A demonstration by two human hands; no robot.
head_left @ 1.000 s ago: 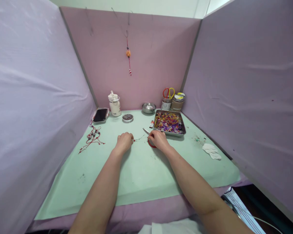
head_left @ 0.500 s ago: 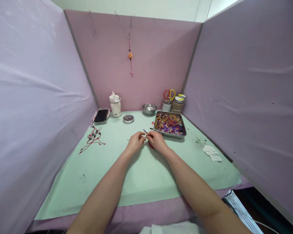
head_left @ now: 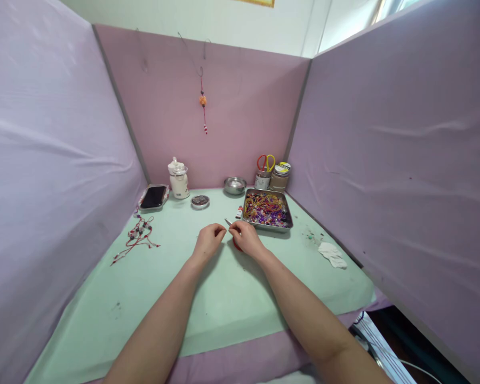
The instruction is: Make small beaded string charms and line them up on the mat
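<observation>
My left hand (head_left: 209,244) is at the middle of the green-covered table, with thumb and fingertips pinched together. Whatever it pinches is too small to make out. Close beside it, fingertips almost meeting, my right hand (head_left: 247,238) is closed around a pair of small scissors. A pointed metal blade of the scissors (head_left: 228,221) sticks out past the fingers, and a red handle shows below the palm. Just behind my right hand lies a metal tray (head_left: 278,229) full of beaded cords (head_left: 266,208). A small red-and-white item (head_left: 239,212) sits at its left edge.
Red beaded strings (head_left: 140,234) and a phone on a tray (head_left: 153,197) lie left. Along the back stand a white bottle (head_left: 180,181), a bead dish (head_left: 200,201), a metal bowl (head_left: 234,185), a cup of scissors (head_left: 263,178) and a jar (head_left: 280,178). White tissue (head_left: 333,255) lies right.
The view has tilted up and turned slightly right, so everything appears lower and further left. My left thumb and fingers have come together in a tighter pinch. The right hand keeps its grip.
</observation>
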